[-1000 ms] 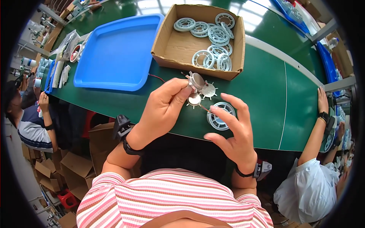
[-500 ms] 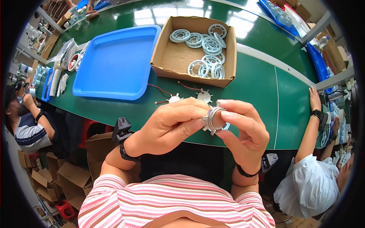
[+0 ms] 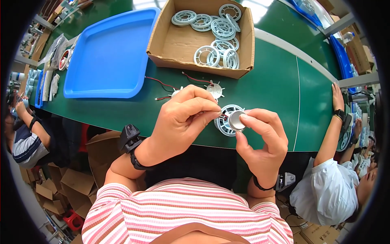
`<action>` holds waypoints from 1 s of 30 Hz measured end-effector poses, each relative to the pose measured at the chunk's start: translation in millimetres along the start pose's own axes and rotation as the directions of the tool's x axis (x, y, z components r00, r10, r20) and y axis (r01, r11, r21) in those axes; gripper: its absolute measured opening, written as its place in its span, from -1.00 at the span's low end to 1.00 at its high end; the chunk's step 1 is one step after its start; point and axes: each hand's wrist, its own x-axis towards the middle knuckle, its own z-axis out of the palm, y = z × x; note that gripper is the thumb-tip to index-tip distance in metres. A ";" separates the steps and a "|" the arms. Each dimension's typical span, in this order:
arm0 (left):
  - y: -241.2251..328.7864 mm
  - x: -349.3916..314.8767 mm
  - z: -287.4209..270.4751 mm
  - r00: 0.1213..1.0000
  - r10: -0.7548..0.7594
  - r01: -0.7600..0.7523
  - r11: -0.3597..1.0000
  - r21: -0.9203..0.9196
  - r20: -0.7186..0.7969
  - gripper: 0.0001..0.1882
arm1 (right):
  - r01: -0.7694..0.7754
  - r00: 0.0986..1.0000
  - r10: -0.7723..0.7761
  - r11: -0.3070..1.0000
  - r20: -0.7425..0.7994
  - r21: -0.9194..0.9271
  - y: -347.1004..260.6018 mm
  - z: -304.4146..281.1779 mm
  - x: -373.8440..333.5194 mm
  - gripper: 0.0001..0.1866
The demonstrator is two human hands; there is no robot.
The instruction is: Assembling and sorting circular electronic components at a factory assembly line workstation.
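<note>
My right hand [image 3: 266, 140] pinches a small round silver metal part [image 3: 237, 120] between thumb and fingers, its smooth face turned up. Close beside it, the thumb and fingertips of my left hand [image 3: 178, 122] are pressed together on what looks like a thin red-and-black wire [image 3: 224, 116]; the fingers partly hide it. Beneath the metal part lies a light blue spoked ring [image 3: 222, 129], partly covered by it. Beyond my left hand, a silver disc with tabs [image 3: 215, 90] and a red lead rests on the green table, and a second one [image 3: 175, 92] is mostly hidden behind my fingers.
A cardboard box [image 3: 162, 57] with several light blue rings stands at the far side. Left of it is a blue tray [image 3: 103, 61]. Bags and tools [image 3: 50, 77] lie farther left. Co-workers sit at both sides; one person's hand [image 3: 338, 97] rests on the table's right part.
My left fingers have let go of the metal part's rim and now pinch beside it. The right hand has tilted the part, uncovering more of the ring. The view has shifted slightly.
</note>
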 end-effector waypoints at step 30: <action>-17.9 -24.0 26.8 1.000 -0.019 0.018 0.997 -0.073 -0.020 -0.82 | -0.010 0.988 0.044 0.975 0.148 -0.223 -12.5 -0.7 -13.1 -0.50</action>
